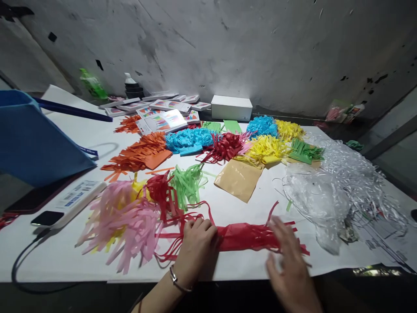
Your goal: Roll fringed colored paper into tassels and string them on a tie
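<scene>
A red fringed tissue-paper tassel (243,237) lies stretched flat along the front of the white-covered table, with cut strips at both ends. My left hand (199,243), a silver bangle on its wrist, presses down with curled fingers at the tassel's left part. What sits under those fingers is partly hidden. My right hand (286,261) is at the right fringe, fingers and thumb apart, smeared by motion; whether it touches the strips I cannot tell. To the left are a pink tassel (130,217), a smaller red tassel (161,191) and a light green tassel (187,184).
Orange (143,152), blue (189,139) and yellow tassels (267,148) line the middle. A brown paper packet (239,178) lies before them. Clear plastic (319,200) and silvery shreds (348,165) cover the right. A power bank (74,202) and blue container (39,139) stand left; flat boxes (163,121) behind.
</scene>
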Demonstrator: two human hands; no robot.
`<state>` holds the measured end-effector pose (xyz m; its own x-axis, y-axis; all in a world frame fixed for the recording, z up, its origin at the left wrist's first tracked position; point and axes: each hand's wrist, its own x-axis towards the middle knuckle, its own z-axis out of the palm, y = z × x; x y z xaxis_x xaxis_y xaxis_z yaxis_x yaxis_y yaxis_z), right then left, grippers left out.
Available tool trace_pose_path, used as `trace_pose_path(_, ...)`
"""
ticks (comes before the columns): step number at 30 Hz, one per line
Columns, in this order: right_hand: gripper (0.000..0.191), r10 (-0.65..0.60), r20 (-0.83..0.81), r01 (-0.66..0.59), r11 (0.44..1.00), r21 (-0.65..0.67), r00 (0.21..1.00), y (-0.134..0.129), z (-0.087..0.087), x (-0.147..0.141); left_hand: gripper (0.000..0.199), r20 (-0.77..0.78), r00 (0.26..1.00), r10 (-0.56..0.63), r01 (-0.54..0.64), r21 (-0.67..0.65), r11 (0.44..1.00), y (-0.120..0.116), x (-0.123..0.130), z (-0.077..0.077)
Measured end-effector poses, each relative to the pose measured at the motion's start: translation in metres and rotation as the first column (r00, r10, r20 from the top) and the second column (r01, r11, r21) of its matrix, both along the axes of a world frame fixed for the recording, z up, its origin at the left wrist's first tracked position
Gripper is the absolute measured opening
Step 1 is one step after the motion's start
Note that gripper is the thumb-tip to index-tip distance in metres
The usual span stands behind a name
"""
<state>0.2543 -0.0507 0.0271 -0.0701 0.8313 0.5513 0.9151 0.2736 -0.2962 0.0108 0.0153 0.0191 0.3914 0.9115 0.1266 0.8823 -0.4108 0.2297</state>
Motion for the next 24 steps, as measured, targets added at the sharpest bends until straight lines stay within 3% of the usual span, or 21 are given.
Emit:
trace_pose_path(2, 0.068, 0.215, 0.029, -0.212, 0.973, -0.092, 0.976, 0.012, 0.005, -0.032, 0.015, 0.105, 0.989, -0.1, 0.092, 0.074, 0.993, -0.002, -0.002, -0.003)
trace_pose_path(6, 0.072, 0.343, 0.043, -0.33, 0.925, -0.188, 0.938, 0.027, -0.009, -0.048, 0.021, 0.283, 0.876, -0.391, 0.328, 0.245, 0.912, -0.01, -0.01, -0.005)
trace_pose_path(9, 0.044, 0.412, 0.029, -0.408, 0.908, -0.093, 0.911, 0.016, -0.025, -0.037, 0.024, 0.316, 0.796, -0.516, 0.462, 0.233, 0.856, -0.017, -0.018, -0.006)
trace_pose_path(11, 0.029, 0.459, 0.007, -0.458, 0.888, -0.024, 0.889, 0.003, -0.033, -0.031, 0.023, 0.316, 0.784, -0.534, 0.502, 0.184, 0.845, -0.021, -0.021, -0.008)
trace_pose_path(14, 0.026, 0.445, -0.064, -0.446, 0.895, 0.007, 0.893, -0.007, -0.037, -0.03, 0.018, 0.313, 0.821, -0.477, 0.476, 0.086, 0.875, -0.024, -0.021, -0.014)
trace_pose_path(17, 0.018, 0.304, -0.137, -0.314, 0.948, -0.059, 0.943, -0.002, -0.039, -0.036, 0.015, 0.269, 0.912, -0.309, 0.336, -0.061, 0.94, -0.021, -0.015, -0.016)
trace_pose_path(21, 0.031, 0.064, -0.056, -0.074, 0.98, -0.185, 0.996, 0.02, -0.044, -0.046, 0.017, 0.084, 0.995, -0.061, 0.074, -0.157, 0.985, -0.012, -0.003, -0.01)
trace_pose_path(24, 0.031, -0.013, 0.009, 0.015, 0.973, -0.23, 1.0, 0.035, -0.048, -0.052, 0.02, -0.025, 0.999, 0.031, -0.035, -0.161, 0.986, -0.007, 0.004, -0.006)
